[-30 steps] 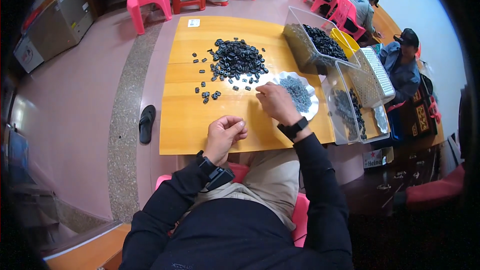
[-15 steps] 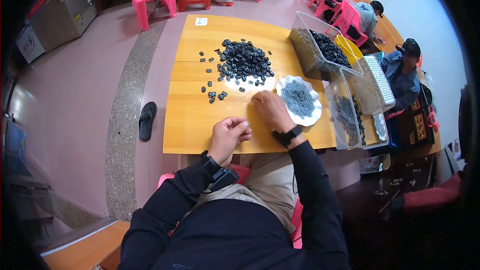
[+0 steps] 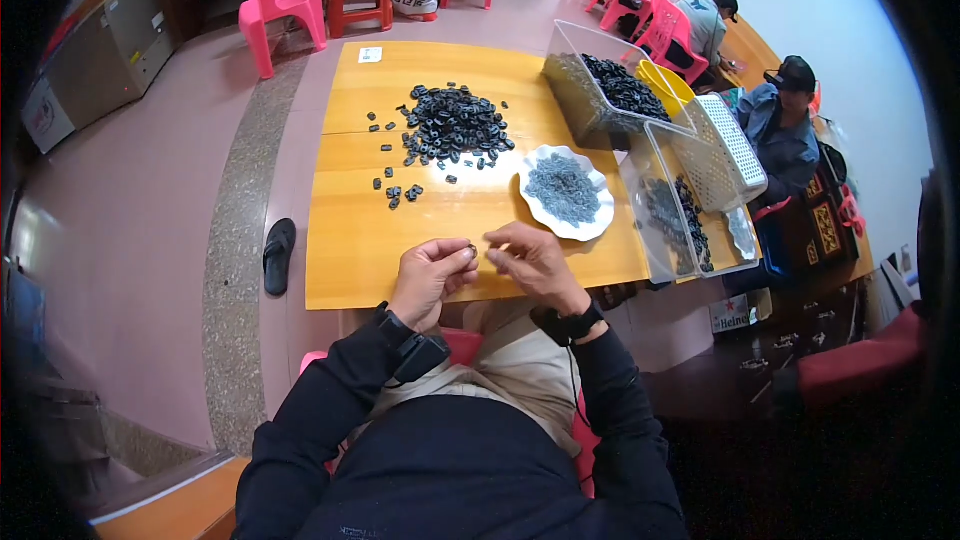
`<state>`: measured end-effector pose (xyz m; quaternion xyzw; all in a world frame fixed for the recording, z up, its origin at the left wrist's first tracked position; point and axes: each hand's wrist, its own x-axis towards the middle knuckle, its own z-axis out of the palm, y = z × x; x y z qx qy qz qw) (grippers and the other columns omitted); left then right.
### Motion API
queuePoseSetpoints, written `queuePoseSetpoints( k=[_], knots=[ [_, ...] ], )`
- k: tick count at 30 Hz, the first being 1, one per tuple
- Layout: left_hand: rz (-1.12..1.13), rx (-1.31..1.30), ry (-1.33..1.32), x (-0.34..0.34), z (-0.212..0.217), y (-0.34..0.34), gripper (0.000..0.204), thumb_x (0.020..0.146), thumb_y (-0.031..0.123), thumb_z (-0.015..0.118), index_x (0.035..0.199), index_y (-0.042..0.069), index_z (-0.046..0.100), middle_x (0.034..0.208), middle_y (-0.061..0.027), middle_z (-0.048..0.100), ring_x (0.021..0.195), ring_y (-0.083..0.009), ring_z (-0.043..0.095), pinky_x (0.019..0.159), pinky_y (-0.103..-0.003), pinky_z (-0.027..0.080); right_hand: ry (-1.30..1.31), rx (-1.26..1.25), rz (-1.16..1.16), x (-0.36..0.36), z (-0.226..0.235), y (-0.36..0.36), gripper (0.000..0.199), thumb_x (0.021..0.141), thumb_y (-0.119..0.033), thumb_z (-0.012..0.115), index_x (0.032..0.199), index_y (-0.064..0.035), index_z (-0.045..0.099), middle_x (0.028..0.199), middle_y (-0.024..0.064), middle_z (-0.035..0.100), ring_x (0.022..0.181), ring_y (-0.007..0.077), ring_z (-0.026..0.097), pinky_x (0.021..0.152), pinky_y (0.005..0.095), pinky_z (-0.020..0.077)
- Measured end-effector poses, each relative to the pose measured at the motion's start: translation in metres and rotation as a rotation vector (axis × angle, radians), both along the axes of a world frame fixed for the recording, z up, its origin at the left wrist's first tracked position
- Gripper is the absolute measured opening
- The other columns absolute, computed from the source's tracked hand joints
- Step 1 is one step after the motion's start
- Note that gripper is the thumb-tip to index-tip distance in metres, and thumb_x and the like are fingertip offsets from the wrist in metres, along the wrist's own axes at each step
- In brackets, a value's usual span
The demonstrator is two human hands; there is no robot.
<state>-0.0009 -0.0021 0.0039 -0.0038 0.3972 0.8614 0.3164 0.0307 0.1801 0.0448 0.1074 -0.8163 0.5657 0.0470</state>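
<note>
My left hand (image 3: 428, 278) is above the table's near edge, thumb and forefinger pinching a small dark part (image 3: 472, 250). Close to its right, my right hand (image 3: 532, 260) has its fingertips drawn together near that part; whether they hold something is too small to make out. Farther off on the wooden table (image 3: 350, 240) lies a heap of small black plastic parts (image 3: 455, 125), with several loose ones (image 3: 400, 196) beside it. A white scalloped plate (image 3: 592, 231), full of tiny grey pieces (image 3: 562, 190), stands beyond my right hand.
Along the right side stand a clear bin of black parts (image 3: 572, 118), a nearer clear bin (image 3: 652, 258), a yellow container (image 3: 668, 88) and a white perforated basket (image 3: 738, 155). A person in a cap (image 3: 780, 130) sits beyond them. A black slipper (image 3: 279, 258) lies on the floor.
My right hand has come back from the tabletop left of the plate to beside my left hand. The small part now shows in my left fingertips. The whole view has shifted slightly.
</note>
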Motion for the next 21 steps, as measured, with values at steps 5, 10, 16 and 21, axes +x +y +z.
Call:
queuePoseSetpoints(
  k=[5, 10, 16, 21],
  knots=[
    [0.040, -0.015, 0.017, 0.002, 0.005, 0.003, 0.021, 0.090, 0.005, 0.060, 0.110, 0.000, 0.057, 0.088, -0.0056, 0.063, 0.076, -0.0122, 0.062, 0.070, -0.024, 0.055, 0.292, 0.642, -0.422, -0.003, -0.001, 0.079, 0.015, 0.079, -0.006, 0.065, 0.093, -0.0024, 0.066, 0.086, 0.0129, 0.063, 0.076, 0.0289, 0.062, 0.066, 0.0347, 0.0497],
    [-0.023, -0.039, 0.040, 0.002, 0.000, 0.005, 0.023, 0.091, 0.005, 0.058, 0.113, -0.001, 0.055, 0.088, -0.0060, 0.061, 0.075, -0.0123, 0.061, 0.072, -0.025, 0.054, 0.186, 0.986, -0.569, -0.002, -0.008, 0.117, 0.024, 0.079, -0.022, 0.068, 0.095, -0.0044, 0.066, 0.089, 0.0138, 0.064, 0.085, 0.0324, 0.062, 0.073, 0.0410, 0.0480],
    [-0.008, -0.055, 0.064, 0.003, -0.001, 0.004, 0.018, 0.091, 0.005, 0.057, 0.109, -0.001, 0.056, 0.089, -0.0067, 0.061, 0.077, -0.0129, 0.061, 0.073, -0.026, 0.055, -0.002, 1.014, -0.549, -0.016, -0.003, 0.116, 0.016, 0.077, -0.019, 0.066, 0.082, -0.0044, 0.068, 0.083, 0.0166, 0.065, 0.082, 0.0352, 0.062, 0.071, 0.0427, 0.0482],
    [-0.001, -0.036, 0.060, 0.002, -0.002, 0.005, 0.017, 0.091, 0.004, 0.058, 0.107, -0.001, 0.056, 0.089, -0.0074, 0.061, 0.078, -0.0137, 0.061, 0.074, -0.026, 0.055, -0.022, 0.982, -0.536, -0.018, -0.002, 0.116, 0.013, 0.077, -0.018, 0.065, 0.077, -0.0047, 0.067, 0.078, 0.0167, 0.065, 0.079, 0.0357, 0.062, 0.069, 0.0436, 0.0483]
  ],
)
